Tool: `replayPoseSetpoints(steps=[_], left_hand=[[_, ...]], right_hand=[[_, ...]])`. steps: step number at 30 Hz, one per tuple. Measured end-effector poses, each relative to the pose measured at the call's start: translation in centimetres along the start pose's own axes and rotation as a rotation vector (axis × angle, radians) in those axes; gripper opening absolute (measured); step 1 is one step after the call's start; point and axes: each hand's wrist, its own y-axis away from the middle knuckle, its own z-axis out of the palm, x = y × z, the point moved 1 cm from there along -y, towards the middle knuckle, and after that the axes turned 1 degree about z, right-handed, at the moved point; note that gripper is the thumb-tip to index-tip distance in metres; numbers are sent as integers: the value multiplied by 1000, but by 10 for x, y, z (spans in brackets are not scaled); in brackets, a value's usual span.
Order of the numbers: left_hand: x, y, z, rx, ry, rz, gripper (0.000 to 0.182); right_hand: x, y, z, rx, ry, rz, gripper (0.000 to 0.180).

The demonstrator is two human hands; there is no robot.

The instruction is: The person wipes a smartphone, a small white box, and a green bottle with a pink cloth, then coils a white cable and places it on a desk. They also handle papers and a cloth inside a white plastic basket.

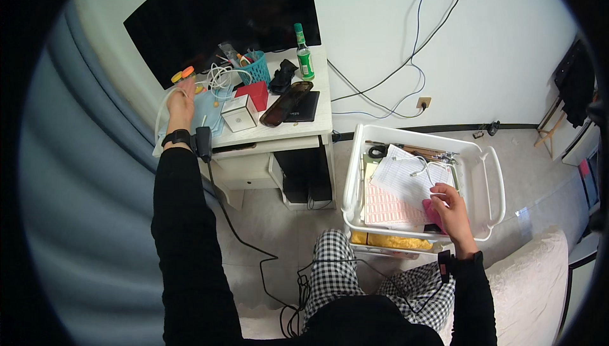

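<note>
My left hand (181, 103) reaches over the left side of the white desk (311, 125). A white cable (164, 101) loops across it, and small containers with orange and yellow lids (188, 71) are at its fingertips; its grip is unclear. Beside it lie blue face masks (209, 108) and a tangled white cord (221, 77). My right hand (449, 210) hovers over a white plastic bin (476, 170), fingers apart. Its fingertips are close to a white charging cable (421, 165) on lined paper (404, 174). A pink item (432, 213) shows beneath the hand, partly hidden.
On the desk stand a teal basket (257, 69), a green-labelled bottle (305, 58), red (254, 94) and white boxes (239, 114), and a brown glasses case (288, 103). A monitor (228, 8) rises behind. Black cables (238, 236) trail from my wrist devices. Blue curtain (90, 179) hangs left.
</note>
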Motion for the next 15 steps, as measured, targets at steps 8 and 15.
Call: replayPoseSetpoints(steps=[8,15], left_hand=[[-1,-15,22,-47,-1551,-369,22],[-1,-1,50,-496,-2142,-674,24]], right_hand=[[0,-7,10,24,38,-12,19],[-19,-10,25,-22,-54,10,15]])
